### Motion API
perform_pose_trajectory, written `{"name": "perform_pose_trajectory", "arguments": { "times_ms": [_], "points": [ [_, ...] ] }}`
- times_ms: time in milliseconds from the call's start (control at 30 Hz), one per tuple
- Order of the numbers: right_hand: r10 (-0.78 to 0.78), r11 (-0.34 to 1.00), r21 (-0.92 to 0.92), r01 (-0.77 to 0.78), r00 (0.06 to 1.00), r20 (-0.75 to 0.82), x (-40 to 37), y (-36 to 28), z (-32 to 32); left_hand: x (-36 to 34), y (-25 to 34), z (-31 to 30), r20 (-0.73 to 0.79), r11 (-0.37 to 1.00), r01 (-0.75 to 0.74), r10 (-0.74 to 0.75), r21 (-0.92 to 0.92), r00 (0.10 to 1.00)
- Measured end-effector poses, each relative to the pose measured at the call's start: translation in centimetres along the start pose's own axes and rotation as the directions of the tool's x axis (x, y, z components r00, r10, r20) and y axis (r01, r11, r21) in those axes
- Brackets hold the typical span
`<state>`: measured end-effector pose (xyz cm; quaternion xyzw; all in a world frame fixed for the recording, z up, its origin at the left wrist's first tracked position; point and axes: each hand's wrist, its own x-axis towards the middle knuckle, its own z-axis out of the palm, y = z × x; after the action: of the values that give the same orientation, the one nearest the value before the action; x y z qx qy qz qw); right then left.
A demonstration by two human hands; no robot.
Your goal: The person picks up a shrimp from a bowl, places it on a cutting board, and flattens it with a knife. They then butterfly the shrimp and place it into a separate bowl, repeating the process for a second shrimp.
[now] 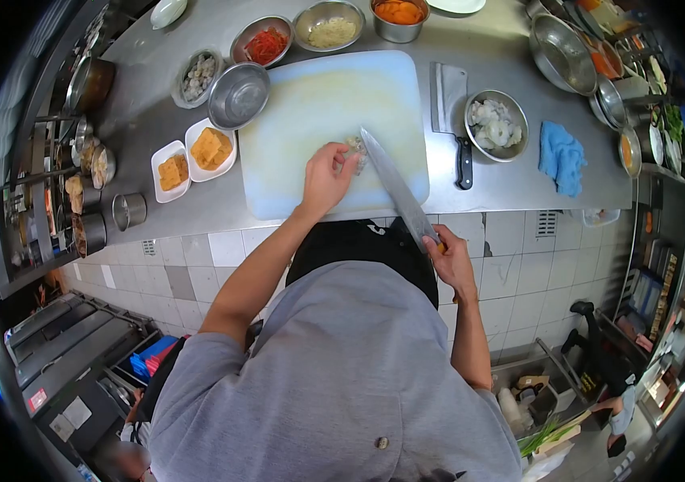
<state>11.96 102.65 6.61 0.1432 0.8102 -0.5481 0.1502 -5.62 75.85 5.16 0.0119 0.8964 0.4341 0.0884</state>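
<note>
Knife (391,178): one, long; probably stiff, of moderate weight, the blade slick if wet; best held by the handle. Food (360,164): small cluster; probably light, soft, slippery, easily crushed; best steadied from the side, fingertips curled. Appearance: knife grey, tapering to a point, yellow at the handle; food pale greyish, detail too small to read. Location: food on the board (318,92), beside the blade; knife slanting over the board's near edge. Right hand (452,259): fingers wrapped round the handle. Left hand (328,174): fingers narrow, bunched at the food; whether pinching, unclear.
</note>
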Motion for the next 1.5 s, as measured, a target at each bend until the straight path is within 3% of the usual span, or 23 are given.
{"name": "perform_pose_trajectory", "arguments": {
  "times_ms": [33, 100, 200, 300, 867, 1167, 1267, 1500],
  "points": [
    [0.0, 1.0, -0.006, 0.0, 1.0, -0.001, -0.1, 0.3, 0.0, -0.4, -0.6, -0.7, 0.036, 0.968, -0.226, 0.224, 0.112, 0.974],
    [0.011, 1.0, -0.011, -0.011, 1.0, 0.002, -0.3, 0.5, -0.1, -1.0, -1.8, -2.2, 0.175, 0.722, -0.628, 0.605, 0.291, 0.777],
    [0.025, 1.0, -0.017, -0.025, 1.0, 0.017, -0.4, 0.5, -0.4, -0.9, -2.4, -2.9, 0.502, 0.586, -0.708, 0.508, 0.393, 0.699],
    [0.018, 0.999, -0.029, -0.018, 1.0, 0.026, -0.4, 0.6, -0.8, -0.2, -2.8, -2.9, 0.575, 0.539, -0.715, 0.44, 0.445, 0.689],
    [0.015, 0.999, -0.043, -0.012, 0.998, 0.053, -0.1, 0.2, -1.9, 0.3, -3.0, -3.4, 0.608, 0.496, -0.733, 0.422, 0.465, 0.672],
    [-0.135, 0.988, -0.076, 0.138, 0.99, 0.035, 4.5, -1.6, -0.6, 0.2, -3.0, -3.2, 0.62, 0.47, -0.743, 0.419, 0.477, 0.663],
    [-0.05, 0.988, -0.144, 0.061, 0.996, 0.076, 6.1, -2.8, -0.6, 0.2, -3.1, -3.2, 0.627, 0.472, -0.741, 0.408, 0.477, 0.664],
    [-0.046, 0.988, -0.144, 0.057, 0.996, 0.078, 3.8, -3.3, -1.1, 0.2, -3.2, -3.0, 0.633, 0.45, -0.743, 0.398, 0.496, 0.664]
  ]
}}
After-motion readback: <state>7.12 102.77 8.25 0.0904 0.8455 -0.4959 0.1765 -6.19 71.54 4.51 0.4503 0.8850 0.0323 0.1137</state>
